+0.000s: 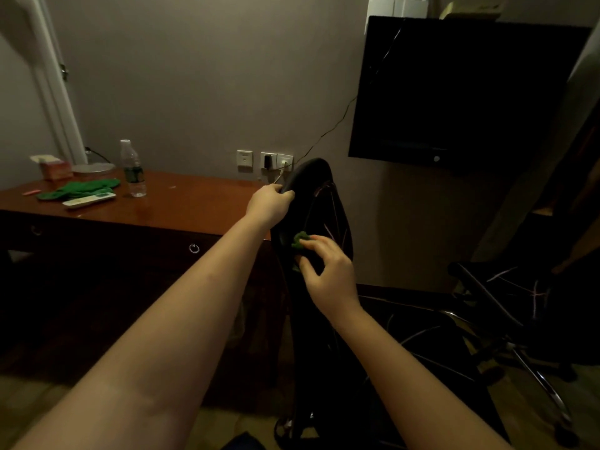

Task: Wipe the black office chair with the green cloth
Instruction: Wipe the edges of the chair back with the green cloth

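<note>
Gripping the upper edge of the black office chair (311,177), the left hand (269,203) has its fingers curled over the rim of the backrest. The right hand (328,277) is lower down, pinching a bunched green cloth (300,239) between thumb and fingertips and holding it against the side of the backrest. The chair stands just beside the right end of a wooden desk (181,206), with its seat and base to the right in deep shadow. On the desk lie a second piece of green fabric (81,189), a white remote (89,200) and a water bottle (133,170). A dark television (454,92) hangs on the wall.
</note>
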`<state>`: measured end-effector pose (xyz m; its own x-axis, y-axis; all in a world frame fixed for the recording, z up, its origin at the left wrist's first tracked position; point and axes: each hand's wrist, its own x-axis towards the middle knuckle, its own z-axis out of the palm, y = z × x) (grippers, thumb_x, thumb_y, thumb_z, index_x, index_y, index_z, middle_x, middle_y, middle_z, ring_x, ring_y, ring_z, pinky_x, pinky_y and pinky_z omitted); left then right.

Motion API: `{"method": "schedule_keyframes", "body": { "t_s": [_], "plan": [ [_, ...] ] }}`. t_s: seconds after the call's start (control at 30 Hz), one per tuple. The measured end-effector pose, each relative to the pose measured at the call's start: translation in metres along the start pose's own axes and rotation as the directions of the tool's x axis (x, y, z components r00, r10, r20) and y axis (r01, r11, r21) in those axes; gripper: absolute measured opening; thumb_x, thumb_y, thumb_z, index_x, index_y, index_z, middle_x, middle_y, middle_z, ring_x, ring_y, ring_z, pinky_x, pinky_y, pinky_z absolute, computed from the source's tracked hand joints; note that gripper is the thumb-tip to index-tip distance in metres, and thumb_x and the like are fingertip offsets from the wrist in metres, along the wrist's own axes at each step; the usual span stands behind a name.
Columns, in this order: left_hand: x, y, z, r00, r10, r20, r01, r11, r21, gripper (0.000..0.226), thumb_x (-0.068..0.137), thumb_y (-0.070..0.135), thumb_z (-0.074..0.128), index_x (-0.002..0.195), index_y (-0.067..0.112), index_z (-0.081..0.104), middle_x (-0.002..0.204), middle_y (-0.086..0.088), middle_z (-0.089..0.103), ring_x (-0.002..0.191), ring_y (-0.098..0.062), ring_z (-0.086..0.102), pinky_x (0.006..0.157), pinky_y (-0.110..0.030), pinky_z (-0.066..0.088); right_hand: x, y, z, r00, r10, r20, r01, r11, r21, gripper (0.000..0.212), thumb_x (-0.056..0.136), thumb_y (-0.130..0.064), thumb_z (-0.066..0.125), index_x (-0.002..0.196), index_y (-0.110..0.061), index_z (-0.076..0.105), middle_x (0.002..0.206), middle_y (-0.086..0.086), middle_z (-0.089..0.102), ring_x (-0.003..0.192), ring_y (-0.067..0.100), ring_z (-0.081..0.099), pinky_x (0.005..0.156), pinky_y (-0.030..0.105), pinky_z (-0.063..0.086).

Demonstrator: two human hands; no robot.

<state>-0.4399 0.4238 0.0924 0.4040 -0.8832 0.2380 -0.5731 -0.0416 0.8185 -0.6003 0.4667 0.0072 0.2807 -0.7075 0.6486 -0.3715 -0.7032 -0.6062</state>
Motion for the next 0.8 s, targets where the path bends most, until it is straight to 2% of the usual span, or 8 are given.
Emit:
{"method": "schedule_keyframes", "body": {
  "t_s": [0.1, 0.2, 0.27, 0.33, 0.53, 0.63, 0.73, 0.8],
  "plan": [
    [0.004, -0.003, 0.000, 1.000, 0.000, -0.002, 0.000, 1.000, -0.015, 0.037, 0.099, 0.028, 0.053, 0.128, 0.008, 0.060, 0.122, -0.013, 0.064, 0.111, -0.030, 0.060, 0.097, -0.044, 0.050, -0.004, 0.005, 0.009, 1.000, 0.014, 0.012, -0.015, 1.000, 0.025, 0.024, 0.089, -0.009, 0.066, 0.112, -0.010, 0.068, 0.119, 0.001, 0.063, 0.113, 0.005, 0.054, 0.095, 0.002, 0.034],
    [0.007, -0.004, -0.001, 1.000, 0.002, 0.000, -0.002, 1.000, -0.012, 0.038, 0.098, 0.029, 0.053, 0.130, 0.008, 0.059, 0.123, -0.012, 0.063, 0.111, -0.030, 0.060, 0.097, -0.044, 0.050, -0.008, 0.010, 0.015, 1.000, -0.009, -0.008, 0.008, 1.000, -0.025, 0.018, 0.087, -0.009, 0.065, 0.106, -0.008, 0.065, 0.109, 0.001, 0.062, 0.106, 0.013, 0.058, 0.093, 0.020, 0.046],
    [0.008, -0.005, -0.001, 1.000, -0.002, 0.009, 0.002, 1.000, -0.013, 0.040, 0.098, 0.029, 0.053, 0.132, 0.009, 0.057, 0.124, -0.011, 0.063, 0.111, -0.029, 0.060, 0.097, -0.044, 0.050, -0.008, 0.009, 0.018, 1.000, 0.005, -0.017, -0.006, 0.999, -0.031, 0.015, 0.086, -0.010, 0.066, 0.101, -0.009, 0.064, 0.103, 0.000, 0.061, 0.101, 0.014, 0.057, 0.088, 0.025, 0.048],
    [0.009, -0.007, -0.001, 1.000, -0.005, 0.014, 0.005, 1.000, -0.022, 0.040, 0.098, 0.030, 0.053, 0.132, 0.010, 0.057, 0.123, -0.011, 0.064, 0.110, -0.028, 0.061, 0.096, -0.044, 0.051, -0.008, 0.008, 0.021, 1.000, 0.025, -0.017, -0.025, 0.999, -0.024, 0.012, 0.085, -0.011, 0.066, 0.097, -0.010, 0.063, 0.099, -0.001, 0.059, 0.096, 0.013, 0.056, 0.083, 0.024, 0.046],
    [0.008, -0.008, 0.000, 1.000, -0.004, -0.018, 0.003, 0.999, -0.037, 0.037, 0.095, 0.029, 0.056, 0.126, 0.010, 0.062, 0.117, -0.008, 0.066, 0.107, -0.025, 0.063, 0.091, -0.036, 0.051, -0.022, 0.016, 0.028, 0.992, 0.103, -0.079, -0.099, 0.993, 0.058, 0.014, 0.081, -0.009, 0.069, 0.091, -0.013, 0.060, 0.096, -0.003, 0.056, 0.087, 0.003, 0.052, 0.075, 0.004, 0.037],
    [0.002, -0.008, -0.001, 0.999, -0.035, -0.004, 0.034, 0.996, -0.088, 0.035, 0.093, 0.029, 0.059, 0.122, 0.011, 0.063, 0.114, -0.008, 0.067, 0.099, -0.023, 0.065, 0.092, -0.039, 0.053, -0.032, 0.026, 0.027, 0.987, 0.152, -0.051, -0.150, 0.988, 0.041, 0.017, 0.080, -0.010, 0.071, 0.087, -0.017, 0.057, 0.092, -0.006, 0.055, 0.085, 0.002, 0.052, 0.073, 0.007, 0.040],
    [-0.012, -0.013, -0.001, 0.997, -0.019, 0.078, 0.029, 0.992, -0.123, 0.034, 0.090, 0.029, 0.064, 0.117, 0.010, 0.061, 0.109, -0.008, 0.067, 0.095, -0.022, 0.066, 0.088, -0.040, 0.056, -0.039, 0.038, 0.025, 0.982, 0.187, 0.006, -0.187, 0.982, -0.012, 0.018, 0.079, -0.010, 0.074, 0.088, -0.015, 0.059, 0.092, -0.004, 0.055, 0.086, 0.008, 0.055, 0.074, 0.015, 0.044],
    [-0.023, -0.020, -0.001, 0.995, -0.014, 0.096, 0.026, 0.992, -0.125, 0.035, 0.088, 0.029, 0.067, 0.118, 0.011, 0.061, 0.107, -0.008, 0.066, 0.095, -0.023, 0.065, 0.085, -0.038, 0.056, -0.040, 0.042, 0.024, 0.981, 0.191, 0.025, -0.190, 0.981, -0.027, 0.018, 0.079, -0.011, 0.074, 0.088, -0.016, 0.059, 0.092, -0.006, 0.054, 0.086, 0.008, 0.055, 0.073, 0.012, 0.042]
  ]
}}
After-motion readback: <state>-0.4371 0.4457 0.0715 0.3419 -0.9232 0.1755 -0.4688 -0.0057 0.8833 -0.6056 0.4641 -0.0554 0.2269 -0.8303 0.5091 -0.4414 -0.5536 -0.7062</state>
